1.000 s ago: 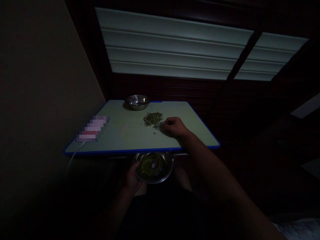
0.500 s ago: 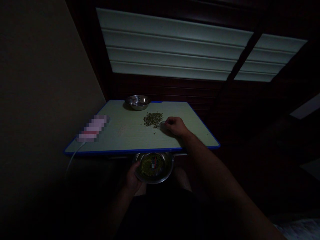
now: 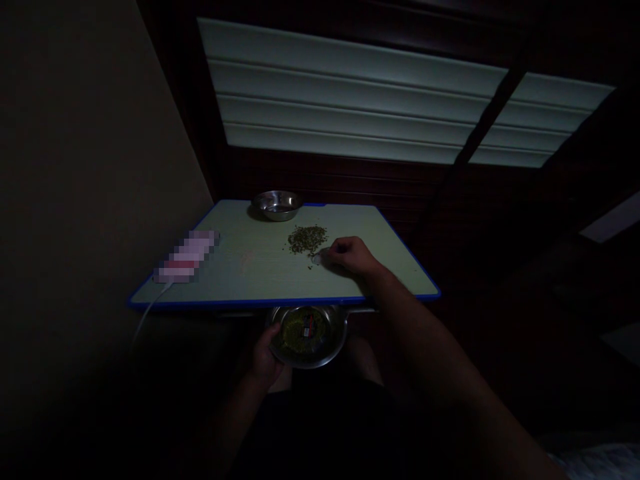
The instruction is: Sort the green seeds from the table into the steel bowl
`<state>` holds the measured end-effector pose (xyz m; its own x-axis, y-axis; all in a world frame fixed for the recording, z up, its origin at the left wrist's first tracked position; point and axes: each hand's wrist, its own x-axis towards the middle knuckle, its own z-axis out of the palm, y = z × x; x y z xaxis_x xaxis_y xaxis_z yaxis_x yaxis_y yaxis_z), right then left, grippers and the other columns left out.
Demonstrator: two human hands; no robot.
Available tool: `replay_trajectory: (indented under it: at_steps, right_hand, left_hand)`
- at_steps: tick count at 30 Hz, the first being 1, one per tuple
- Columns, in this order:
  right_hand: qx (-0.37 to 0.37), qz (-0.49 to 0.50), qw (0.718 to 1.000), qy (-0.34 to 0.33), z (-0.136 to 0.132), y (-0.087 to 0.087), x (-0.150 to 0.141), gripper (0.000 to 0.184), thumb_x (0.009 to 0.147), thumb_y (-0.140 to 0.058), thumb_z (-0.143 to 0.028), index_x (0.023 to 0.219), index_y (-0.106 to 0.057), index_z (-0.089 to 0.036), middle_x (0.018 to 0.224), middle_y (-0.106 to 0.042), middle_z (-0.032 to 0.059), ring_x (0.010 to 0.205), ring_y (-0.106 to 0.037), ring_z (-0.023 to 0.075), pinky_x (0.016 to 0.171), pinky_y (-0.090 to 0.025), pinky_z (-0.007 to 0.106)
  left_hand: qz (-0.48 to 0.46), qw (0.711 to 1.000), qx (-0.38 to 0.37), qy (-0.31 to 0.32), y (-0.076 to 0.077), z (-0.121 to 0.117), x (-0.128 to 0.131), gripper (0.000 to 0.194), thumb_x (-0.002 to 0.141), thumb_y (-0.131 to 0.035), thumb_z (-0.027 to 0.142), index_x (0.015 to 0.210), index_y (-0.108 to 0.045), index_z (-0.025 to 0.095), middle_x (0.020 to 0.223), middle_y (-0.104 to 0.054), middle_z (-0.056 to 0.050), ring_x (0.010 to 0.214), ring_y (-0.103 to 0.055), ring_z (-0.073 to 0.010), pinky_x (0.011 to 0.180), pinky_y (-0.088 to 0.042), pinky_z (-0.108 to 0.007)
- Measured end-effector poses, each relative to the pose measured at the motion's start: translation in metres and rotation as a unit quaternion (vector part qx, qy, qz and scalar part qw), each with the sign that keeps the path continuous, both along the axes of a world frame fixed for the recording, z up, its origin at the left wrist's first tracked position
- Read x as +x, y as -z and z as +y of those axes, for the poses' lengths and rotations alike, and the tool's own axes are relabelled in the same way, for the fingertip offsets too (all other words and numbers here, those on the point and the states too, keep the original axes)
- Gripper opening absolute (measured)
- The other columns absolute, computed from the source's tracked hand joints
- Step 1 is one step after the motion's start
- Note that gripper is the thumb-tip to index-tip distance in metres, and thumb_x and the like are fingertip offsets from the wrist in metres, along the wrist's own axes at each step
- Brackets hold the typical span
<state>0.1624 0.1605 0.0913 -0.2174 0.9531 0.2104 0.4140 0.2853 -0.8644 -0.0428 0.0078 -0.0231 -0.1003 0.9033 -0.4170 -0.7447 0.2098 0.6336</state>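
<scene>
My left hand [image 3: 266, 355] grips the rim of a shiny metal bowl [image 3: 334, 352] below the table's front edge, thumb on the inside. In that bowl lies a green mass [image 3: 295, 333] with a dark label [image 3: 309, 327] on it; the dim light hides whether it is bagged. On the tabletop a loose pile of small green-brown beans [image 3: 306, 239] is spread out. Just right of its near edge, my right hand [image 3: 350, 253] is closed in a pinch on a small see-through piece [image 3: 319, 257]. Its tip touches or nearly touches a few beans.
A second metal bowl [image 3: 277, 207] stands at the back of the pale, blue-edged table [image 3: 260, 277]. To the left lies a blurred-out pink phone-like object [image 3: 187, 257] with a white cable [image 3: 147, 310] hanging over the edge. A wall [image 3: 100, 133] borders the left side.
The small clear piece in my right hand has shifted and tilted slightly beside the pile's near edge, with a few beans stirred there. My left hand and its bowl stay in place.
</scene>
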Motion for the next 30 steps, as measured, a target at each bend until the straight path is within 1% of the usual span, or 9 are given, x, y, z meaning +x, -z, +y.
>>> replay_trajectory:
  at_steps: [4,6,8,12,14,18,22,27,30]
  right_hand:
    - [-0.019,0.016,0.999,-0.027,-0.002,0.000,-0.002,0.020,0.058,-0.071,-0.033,0.059,-0.061,-0.016,0.056,-0.056,-0.0009,0.055,-0.046,0.0105,0.055,-0.038,0.026]
    - [-0.018,0.019,1.000,-0.017,-0.002,0.000,-0.002,0.019,0.059,-0.070,-0.033,0.060,-0.061,-0.016,0.055,-0.056,-0.0012,0.055,-0.046,0.0107,0.054,-0.036,0.026]
    - [0.004,0.016,1.000,0.018,0.000,0.000,-0.001,0.015,0.062,-0.065,-0.031,0.061,-0.061,-0.017,0.057,-0.056,-0.0012,0.056,-0.047,0.0114,0.055,-0.037,0.026]
    - [0.074,-0.009,0.991,0.114,0.008,0.002,0.005,0.009,0.064,-0.057,-0.025,0.063,-0.062,-0.018,0.061,-0.060,-0.0005,0.063,-0.053,0.0138,0.063,-0.040,0.027]
    - [0.090,-0.021,0.987,0.133,0.011,0.004,0.008,0.010,0.064,-0.056,-0.025,0.065,-0.063,-0.018,0.063,-0.061,-0.0005,0.065,-0.054,0.0145,0.065,-0.040,0.027]
    - [0.093,-0.036,0.988,0.120,0.012,0.007,0.009,0.013,0.066,-0.056,-0.027,0.067,-0.064,-0.018,0.065,-0.063,0.0003,0.065,-0.054,0.0149,0.065,-0.040,0.028]
    - [0.078,-0.031,0.991,0.104,0.009,0.005,0.006,0.014,0.065,-0.056,-0.028,0.067,-0.065,-0.017,0.064,-0.062,0.0004,0.064,-0.054,0.0147,0.064,-0.040,0.028]
    - [0.073,-0.011,0.992,0.102,0.008,0.002,0.004,0.012,0.064,-0.055,-0.027,0.064,-0.063,-0.017,0.061,-0.060,-0.0007,0.064,-0.053,0.0143,0.063,-0.040,0.026]
    - [0.079,-0.016,0.992,0.100,0.008,0.002,0.005,0.012,0.064,-0.055,-0.026,0.065,-0.063,-0.017,0.062,-0.061,-0.0005,0.064,-0.054,0.0142,0.065,-0.040,0.027]
  left_hand:
    - [-0.003,1.000,-0.004,0.004,0.002,0.000,0.000,0.022,0.065,-0.072,0.032,0.081,-0.075,0.018,0.081,-0.078,-0.009,0.096,-0.071,-0.0331,0.090,-0.054,-0.045]
    - [-0.002,1.000,-0.002,0.004,0.003,0.000,0.000,0.023,0.065,-0.072,0.032,0.083,-0.075,0.018,0.083,-0.078,-0.009,0.096,-0.071,-0.0333,0.090,-0.054,-0.045]
    - [-0.001,1.000,0.003,0.001,0.003,0.000,0.000,0.026,0.065,-0.072,0.033,0.085,-0.075,0.017,0.085,-0.079,-0.010,0.097,-0.071,-0.0333,0.090,-0.054,-0.045]
    - [0.001,1.000,0.008,-0.002,0.001,0.000,0.000,0.026,0.064,-0.073,0.033,0.084,-0.075,0.017,0.085,-0.079,-0.009,0.097,-0.071,-0.0322,0.092,-0.053,-0.044]
    - [0.004,1.000,0.005,0.000,-0.001,-0.001,0.000,0.025,0.064,-0.073,0.033,0.083,-0.076,0.017,0.084,-0.079,-0.008,0.094,-0.072,-0.0313,0.092,-0.054,-0.044]
    - [0.005,1.000,0.002,0.000,-0.005,-0.001,0.001,0.023,0.065,-0.071,0.033,0.081,-0.076,0.018,0.082,-0.079,-0.008,0.095,-0.072,-0.0317,0.092,-0.054,-0.045]
    - [0.014,1.000,-0.012,-0.001,-0.006,-0.001,0.002,0.020,0.065,-0.070,0.033,0.078,-0.075,0.018,0.080,-0.079,-0.008,0.096,-0.072,-0.0325,0.092,-0.054,-0.045]
    - [0.019,1.000,0.000,-0.003,-0.006,-0.001,0.002,0.022,0.064,-0.070,0.034,0.079,-0.075,0.019,0.082,-0.079,-0.007,0.099,-0.072,-0.0332,0.092,-0.054,-0.047]
    - [0.021,1.000,0.002,0.001,-0.006,-0.001,0.001,0.023,0.063,-0.071,0.035,0.080,-0.075,0.019,0.082,-0.079,-0.007,0.100,-0.071,-0.0335,0.092,-0.054,-0.046]
